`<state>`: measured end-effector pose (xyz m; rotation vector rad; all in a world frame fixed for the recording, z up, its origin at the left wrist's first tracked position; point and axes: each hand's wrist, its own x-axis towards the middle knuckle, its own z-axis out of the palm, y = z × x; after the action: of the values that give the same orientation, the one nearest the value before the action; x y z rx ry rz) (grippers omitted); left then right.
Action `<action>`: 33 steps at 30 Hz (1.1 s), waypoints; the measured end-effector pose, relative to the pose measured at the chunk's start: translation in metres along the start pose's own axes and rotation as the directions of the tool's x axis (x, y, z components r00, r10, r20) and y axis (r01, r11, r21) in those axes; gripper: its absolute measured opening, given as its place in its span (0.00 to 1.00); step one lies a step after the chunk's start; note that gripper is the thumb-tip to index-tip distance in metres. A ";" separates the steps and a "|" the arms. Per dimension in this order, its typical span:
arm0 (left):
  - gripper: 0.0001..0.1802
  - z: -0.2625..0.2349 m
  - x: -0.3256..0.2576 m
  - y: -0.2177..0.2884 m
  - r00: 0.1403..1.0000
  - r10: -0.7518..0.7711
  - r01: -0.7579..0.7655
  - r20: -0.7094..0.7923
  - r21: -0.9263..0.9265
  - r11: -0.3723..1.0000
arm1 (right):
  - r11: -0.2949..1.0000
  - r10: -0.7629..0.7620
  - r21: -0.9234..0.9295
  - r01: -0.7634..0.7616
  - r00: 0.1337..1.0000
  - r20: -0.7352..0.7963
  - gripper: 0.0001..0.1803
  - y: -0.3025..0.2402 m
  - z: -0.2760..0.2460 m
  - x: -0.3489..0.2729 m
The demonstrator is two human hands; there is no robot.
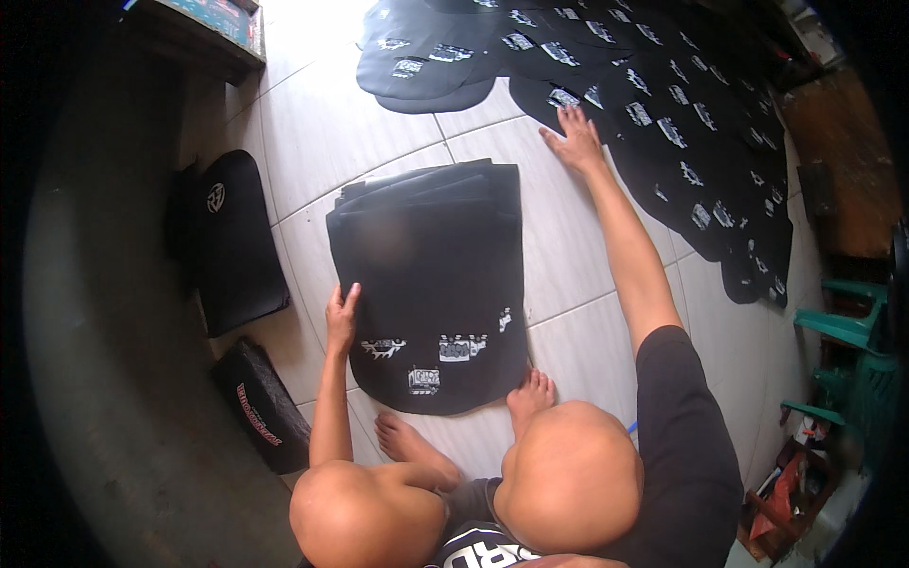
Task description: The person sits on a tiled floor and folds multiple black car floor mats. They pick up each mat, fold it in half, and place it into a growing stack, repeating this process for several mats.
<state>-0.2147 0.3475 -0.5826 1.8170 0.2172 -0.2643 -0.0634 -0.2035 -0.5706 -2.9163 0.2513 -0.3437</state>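
A stack of black sheets, rounded at the near end and printed there with white pictures, lies on the floor in front of my feet. Its far edges are slightly fanned out. My left hand rests at the stack's left edge, thumb and fingers apart, the thumb at the sheet's border. Stretched forward to the right, my right hand has its fingers spread at the near edge of a wide spread of similar black printed sheets. The fingertips touch or hover over one sheet; I cannot tell which.
White floor tiles lie under everything. On the left are a black panel with a round emblem and a black wrapped bundle. A framed box stands far left, a green plastic stool at right.
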 end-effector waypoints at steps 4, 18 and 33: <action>0.21 -0.006 -0.007 0.009 0.996 0.016 -0.003 -0.092 0.143 0.990 | 0.996 -0.084 -0.006 0.084 0.988 -0.128 0.22 -0.046 0.015 -0.008; 0.31 -0.037 -0.008 0.018 0.986 -0.028 0.026 0.162 0.013 1.000 | 0.441 -0.738 0.824 0.356 0.666 0.108 0.14 -0.266 -0.081 -0.233; 0.26 -0.002 -0.013 0.034 0.991 -0.078 0.099 0.113 -0.198 0.975 | 0.923 -0.366 -0.088 0.374 0.925 0.100 0.32 -0.148 0.073 0.174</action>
<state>-0.2178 0.3405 -0.5469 1.5890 0.2434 -0.3854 0.1429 -0.0806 -0.5725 -3.0649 -0.3111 -0.2695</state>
